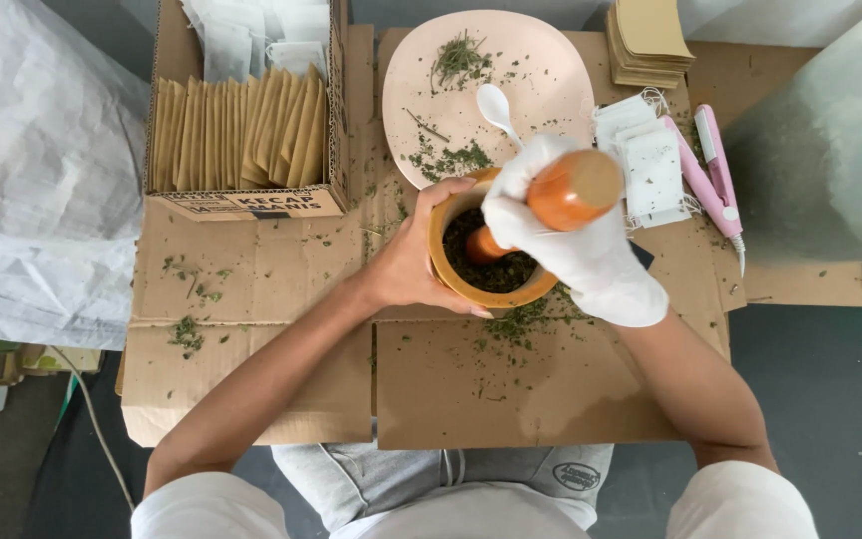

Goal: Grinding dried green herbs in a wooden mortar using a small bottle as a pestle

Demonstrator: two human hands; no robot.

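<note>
Flattened cardboard (511,389) covers the floor in front of me, strewn with dried green leaf bits. At far left stands an open cardboard box (241,205) packed with brown paper sachets (241,130). Right of it lies a pink plate (541,70) with herb scraps and a white spoon (496,108). Nearer, in the middle, sits the wooden mortar (491,284), dark crushed leaves inside. My left hand (411,265), bare, wraps its left wall. My right hand (576,245), in a white glove, is clenched around the orange pestle (551,205), its tip down in the leaves.
</note>
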